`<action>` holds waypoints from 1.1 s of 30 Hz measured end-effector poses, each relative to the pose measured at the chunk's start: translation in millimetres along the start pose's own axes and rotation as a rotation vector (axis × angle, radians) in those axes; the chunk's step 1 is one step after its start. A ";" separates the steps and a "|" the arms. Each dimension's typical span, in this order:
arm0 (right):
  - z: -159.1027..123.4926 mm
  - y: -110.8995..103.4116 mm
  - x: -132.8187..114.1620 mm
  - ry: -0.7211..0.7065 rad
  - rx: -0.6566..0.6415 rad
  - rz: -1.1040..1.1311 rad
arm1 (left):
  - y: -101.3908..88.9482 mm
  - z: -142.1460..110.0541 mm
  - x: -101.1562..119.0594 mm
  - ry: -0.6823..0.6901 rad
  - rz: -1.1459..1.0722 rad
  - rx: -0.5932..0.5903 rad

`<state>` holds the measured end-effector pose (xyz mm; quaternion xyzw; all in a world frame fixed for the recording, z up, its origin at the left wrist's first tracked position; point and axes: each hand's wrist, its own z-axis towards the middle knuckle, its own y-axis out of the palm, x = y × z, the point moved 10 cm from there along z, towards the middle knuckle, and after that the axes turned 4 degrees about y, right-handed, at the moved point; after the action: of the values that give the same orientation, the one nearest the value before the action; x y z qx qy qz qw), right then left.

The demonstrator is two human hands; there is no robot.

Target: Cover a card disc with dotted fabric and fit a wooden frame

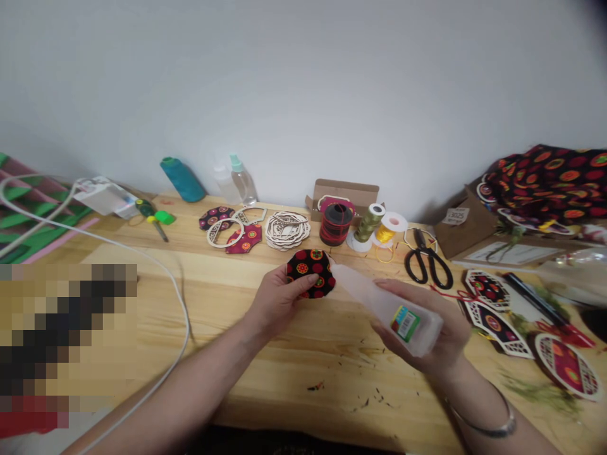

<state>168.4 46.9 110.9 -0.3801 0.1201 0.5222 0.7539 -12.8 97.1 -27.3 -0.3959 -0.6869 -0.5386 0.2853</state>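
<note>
Where the wooden table starts at the left, a white cable curves over it, and a teal thread cone and a small spray bottle stand by the wall. Further right, a stack of laser-cut wooden frames lies behind the hands. In the middle, the left hand holds a round black cloth piece with red flowers just above the table. Its fingers lie closed together on the cloth, and the thumb is hidden, so I cannot see it. The tip of a translucent plastic squeeze bottle comes right to the edge of this cloth. The right hand grips the bottle with curled fingers from below. Behind it stand a red spool and black scissors, and finished octagonal ornaments lie further right.
</note>
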 end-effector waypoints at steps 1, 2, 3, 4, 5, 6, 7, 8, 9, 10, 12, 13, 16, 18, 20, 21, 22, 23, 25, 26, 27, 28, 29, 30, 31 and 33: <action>0.0 0.1 -0.3 -0.001 -0.002 0.006 | -0.2 -0.1 -0.1 0.003 0.007 -0.003; -0.3 0.2 0.2 0.001 -0.004 0.014 | -0.6 -0.2 -0.1 0.006 0.014 -0.005; -0.7 0.1 1.3 0.005 -0.006 0.021 | -1.1 -0.2 -0.2 0.008 0.020 -0.006; -1.2 0.2 2.4 0.010 -0.009 0.026 | -1.4 -0.3 -0.2 0.011 0.026 -0.006; -1.6 0.3 3.4 0.013 -0.011 0.027 | -1.4 -0.4 -0.1 0.013 0.030 -0.008; -1.8 0.4 4.0 0.012 -0.013 0.025 | -1.0 -0.5 0.1 0.014 0.033 -0.013; -2.0 0.6 4.3 0.012 -0.014 0.022 | -0.2 -0.6 0.2 0.014 0.036 -0.020; -1.9 0.8 4.5 0.011 -0.015 0.019 | 0.3 -0.7 0.2 0.013 0.040 -0.024; -1.8 1.0 4.5 0.010 -0.013 0.016 | 0.5 -0.8 0.2 0.011 0.046 -0.025; -1.5 1.1 4.4 0.007 -0.011 0.014 | 0.4 -0.9 0.1 0.008 0.051 -0.025; -0.9 1.4 3.9 -0.001 -0.008 0.015 | 0.0 -0.8 0.4 0.012 0.062 -0.024; -0.6 1.7 3.4 -0.007 -0.009 0.016 | -0.3 -0.7 0.7 0.017 0.065 -0.023; 0.0 2.1 1.4 -0.027 -0.018 0.021 | -0.6 -0.4 0.5 0.021 0.061 -0.028; 0.5 1.5 1.4 -0.019 -0.016 0.026 | -0.3 -0.6 -0.7 0.010 0.050 -0.030; 1.1 0.7 3.3 0.009 -0.008 0.030 | 0.7 -0.9 -1.2 0.002 0.042 -0.035; 1.3 0.2 4.5 0.024 -0.001 0.032 | 1.0 -1.1 -1.1 0.002 0.041 -0.035; 1.6 -0.3 5.6 0.034 0.005 0.032 | 1.3 -1.1 -0.8 0.003 0.042 -0.034; 1.8 -0.6 5.1 0.026 0.009 0.034 | 1.6 -1.1 -0.3 0.004 0.043 -0.033; 1.8 0.5 1.8 -0.017 -0.003 0.036 | 1.7 -0.9 0.6 0.007 0.049 -0.027; 1.6 1.7 0.5 -0.035 -0.016 0.032 | 1.5 -0.8 1.0 0.008 0.055 -0.022; 1.2 3.3 0.1 -0.045 -0.033 0.025 | 1.3 -0.7 1.3 0.008 0.062 -0.018; 0.8 4.6 0.4 -0.045 -0.047 0.018 | 1.1 -0.7 1.5 0.008 0.069 -0.015; 0.4 5.2 1.6 -0.035 -0.054 0.011 | 1.0 -0.7 1.7 0.008 0.073 -0.013; 0.0 5.5 2.9 -0.022 -0.057 0.007 | 1.0 -0.7 1.8 0.009 0.074 -0.013; -0.5 5.5 3.4 -0.018 -0.059 0.008 | 1.2 -0.7 1.8 0.009 0.073 -0.016; -1.0 5.4 3.7 -0.017 -0.061 0.017 | 1.6 -0.7 1.3 0.008 0.067 -0.024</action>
<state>165.5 49.7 105.7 -0.3974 0.1007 0.5352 0.7385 -12.1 96.9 -25.2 -0.4199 -0.6656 -0.5386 0.3009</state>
